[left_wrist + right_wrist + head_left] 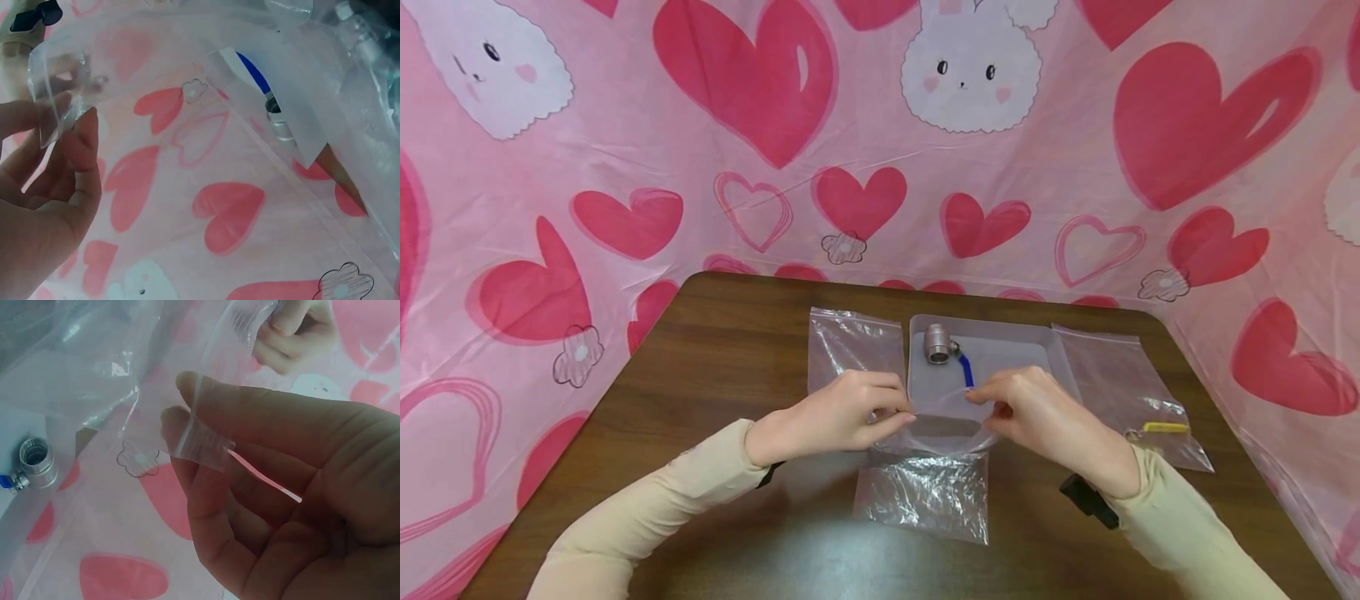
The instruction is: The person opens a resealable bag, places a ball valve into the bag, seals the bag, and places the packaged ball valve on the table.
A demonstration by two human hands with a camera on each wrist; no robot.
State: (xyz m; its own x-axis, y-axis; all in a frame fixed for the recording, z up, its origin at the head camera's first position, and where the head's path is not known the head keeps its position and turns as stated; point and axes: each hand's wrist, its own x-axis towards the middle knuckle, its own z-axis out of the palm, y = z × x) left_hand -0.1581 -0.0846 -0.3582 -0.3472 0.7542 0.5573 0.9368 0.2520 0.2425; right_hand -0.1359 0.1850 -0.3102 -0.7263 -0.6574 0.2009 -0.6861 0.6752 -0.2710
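Between both hands is a clear zip-lock bag (921, 500), its mouth spread and its lower part over the front of the table. My left hand (842, 412) pinches one corner of the bag's mouth between thumb and fingers. The opposite corner is pinched by my right hand (1033, 408), with the zip strip (195, 415) showing between thumb and forefinger in the right wrist view. Just beyond the hands, a metal ball valve (937, 345) with a blue lever handle (966, 368) lies in a translucent plastic tray (983, 323).
Left of the tray lies another clear zip-lock bag (853, 346). To its right, a third bag (1112, 367) has a yellow handle (1165, 427) showing at its lower end. All rest on a dark wooden table (752, 342), with a pink heart-patterned cloth (865, 108) hanging behind.
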